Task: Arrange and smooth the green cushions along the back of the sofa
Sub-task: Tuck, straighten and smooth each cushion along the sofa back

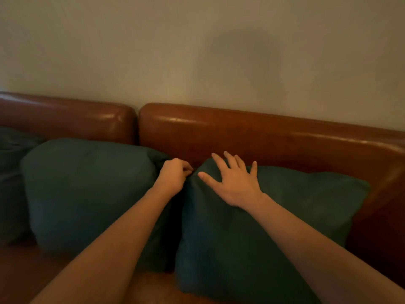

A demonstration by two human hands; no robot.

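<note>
Three dark green cushions lean against the brown leather sofa back (263, 137). The middle cushion (87, 189) stands upright left of centre. The right cushion (295, 216) stands beside it, touching it. A third cushion (11, 172) shows partly at the far left edge. My left hand (174, 175) is closed, pinching the upper left corner of the right cushion, in the gap between the two cushions. My right hand (232, 181) lies flat with fingers spread on the top left of the right cushion.
The sofa back is split into two padded sections with a seam (137, 123) between them. A plain pale wall (197, 51) rises behind. The brown seat (28, 270) shows at the lower left in front of the cushions.
</note>
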